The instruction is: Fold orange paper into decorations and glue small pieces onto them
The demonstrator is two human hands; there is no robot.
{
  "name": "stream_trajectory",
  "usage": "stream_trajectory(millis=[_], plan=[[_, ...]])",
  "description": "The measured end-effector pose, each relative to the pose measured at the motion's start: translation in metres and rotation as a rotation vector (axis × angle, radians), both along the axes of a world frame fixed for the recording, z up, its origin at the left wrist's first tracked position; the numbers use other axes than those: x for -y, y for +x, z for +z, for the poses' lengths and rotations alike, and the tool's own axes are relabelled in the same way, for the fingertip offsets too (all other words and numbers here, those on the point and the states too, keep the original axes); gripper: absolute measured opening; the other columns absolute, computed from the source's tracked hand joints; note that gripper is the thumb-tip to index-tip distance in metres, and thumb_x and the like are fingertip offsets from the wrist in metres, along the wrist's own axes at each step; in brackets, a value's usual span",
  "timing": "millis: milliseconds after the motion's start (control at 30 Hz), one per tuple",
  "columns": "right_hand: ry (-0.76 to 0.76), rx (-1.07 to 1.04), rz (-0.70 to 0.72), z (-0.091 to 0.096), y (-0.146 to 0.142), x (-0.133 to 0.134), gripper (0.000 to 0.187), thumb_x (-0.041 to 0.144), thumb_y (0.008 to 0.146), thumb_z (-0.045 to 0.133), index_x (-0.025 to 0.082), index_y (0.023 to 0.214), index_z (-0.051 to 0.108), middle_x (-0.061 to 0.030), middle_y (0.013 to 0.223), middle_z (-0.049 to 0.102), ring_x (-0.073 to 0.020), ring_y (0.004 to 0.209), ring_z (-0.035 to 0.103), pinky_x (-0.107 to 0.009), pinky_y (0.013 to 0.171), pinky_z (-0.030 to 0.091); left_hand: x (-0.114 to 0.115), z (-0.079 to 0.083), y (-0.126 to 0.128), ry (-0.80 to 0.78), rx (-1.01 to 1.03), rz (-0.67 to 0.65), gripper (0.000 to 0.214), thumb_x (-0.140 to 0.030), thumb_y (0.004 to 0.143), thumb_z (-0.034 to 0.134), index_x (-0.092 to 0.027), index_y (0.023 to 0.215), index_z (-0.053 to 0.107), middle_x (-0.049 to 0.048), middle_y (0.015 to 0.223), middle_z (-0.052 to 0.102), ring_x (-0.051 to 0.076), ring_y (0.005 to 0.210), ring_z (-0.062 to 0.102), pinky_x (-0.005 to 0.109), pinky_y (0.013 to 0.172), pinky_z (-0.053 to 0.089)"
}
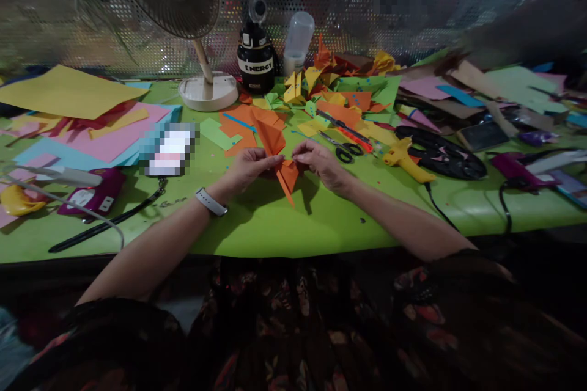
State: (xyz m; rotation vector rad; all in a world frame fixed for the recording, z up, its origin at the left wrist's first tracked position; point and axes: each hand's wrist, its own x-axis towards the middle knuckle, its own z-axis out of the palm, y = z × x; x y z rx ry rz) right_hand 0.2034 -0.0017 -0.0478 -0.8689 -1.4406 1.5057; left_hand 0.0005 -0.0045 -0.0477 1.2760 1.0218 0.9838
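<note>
Both my hands pinch a folded orange paper piece (285, 172) just above the green table (275, 226). My left hand (250, 168), with a white watch on the wrist, grips its left side with closed fingers. My right hand (321, 162) pinches the right side. The paper has a pointed tip hanging down toward me and a flap rising behind. More orange paper sheets (247, 125) lie just beyond it.
A white fan (183, 6) and a black bottle (255, 61) stand at the back. Scissors (343, 148), a yellow glue gun (406, 159) and folded paper shapes (330, 82) lie to the right. Coloured sheets (82, 116) are stacked at the left, near a maroon device (94, 195).
</note>
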Motion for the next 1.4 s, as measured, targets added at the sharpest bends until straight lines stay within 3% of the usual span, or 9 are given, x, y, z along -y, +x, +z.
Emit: stream_trajectory(millis=[167, 267, 367, 767, 1000, 1400], plan=[[0.093, 0.246, 0.012, 0.001, -0.003, 0.002, 0.036, 0.047, 0.075, 0.077, 0.018, 0.078, 0.056, 0.0041, 0.068, 0.053, -0.0099, 0.061, 0.045, -0.025, 0.054, 0.033, 0.002, 0.001, 0.001, 0.061, -0.024, -0.014, 0.044, -0.052, 0.063, 0.086, -0.013, 0.065, 0.067, 0.0016, 0.063, 0.068, 0.009, 0.053, 0.059, 0.022, 0.056, 0.052], [0.106, 0.241, 0.072, -0.001, -0.003, 0.003, 0.04, 0.054, 0.078, 0.073, 0.018, 0.076, 0.056, 0.0053, 0.064, 0.05, -0.0085, 0.056, 0.042, -0.024, 0.05, 0.029, 0.002, 0.002, 0.001, 0.069, -0.055, -0.008, 0.043, -0.052, 0.064, 0.085, -0.012, 0.065, 0.067, 0.0022, 0.063, 0.068, 0.009, 0.053, 0.059, 0.021, 0.055, 0.051], [0.052, 0.198, 0.138, -0.001, -0.002, 0.003, 0.04, 0.057, 0.081, 0.07, 0.019, 0.079, 0.055, 0.0054, 0.061, 0.053, -0.0085, 0.052, 0.047, -0.024, 0.048, 0.032, 0.001, 0.001, 0.0, 0.045, -0.056, -0.016, 0.043, -0.051, 0.063, 0.085, -0.013, 0.062, 0.065, 0.0013, 0.059, 0.066, 0.008, 0.052, 0.058, 0.021, 0.054, 0.05], [-0.036, 0.16, 0.263, 0.001, 0.001, 0.001, 0.021, 0.037, 0.09, 0.062, 0.018, 0.083, 0.06, 0.0038, 0.063, 0.061, -0.0086, 0.054, 0.056, -0.022, 0.052, 0.039, -0.003, -0.001, -0.004, -0.001, -0.021, -0.055, 0.03, -0.04, 0.068, 0.084, -0.013, 0.066, 0.069, 0.0018, 0.064, 0.068, 0.008, 0.054, 0.059, 0.021, 0.057, 0.051], [-0.022, 0.208, 0.25, 0.001, 0.001, 0.002, 0.015, 0.03, 0.093, 0.058, 0.018, 0.083, 0.058, 0.0033, 0.064, 0.062, -0.0084, 0.052, 0.056, -0.022, 0.051, 0.038, -0.003, -0.001, -0.007, -0.093, 0.015, -0.141, 0.026, -0.036, 0.068, 0.085, -0.013, 0.073, 0.074, 0.0047, 0.071, 0.074, 0.011, 0.059, 0.065, 0.022, 0.061, 0.055], [-0.099, 0.178, 0.338, 0.004, 0.007, 0.0, 0.012, 0.029, 0.09, 0.063, 0.017, 0.088, 0.063, 0.0018, 0.071, 0.067, -0.0092, 0.058, 0.061, -0.022, 0.057, 0.046, -0.004, 0.006, -0.008, -0.217, 0.026, -0.189, 0.019, -0.027, 0.063, 0.084, -0.014, 0.062, 0.07, 0.0046, 0.062, 0.072, 0.012, 0.053, 0.065, 0.023, 0.057, 0.056]])
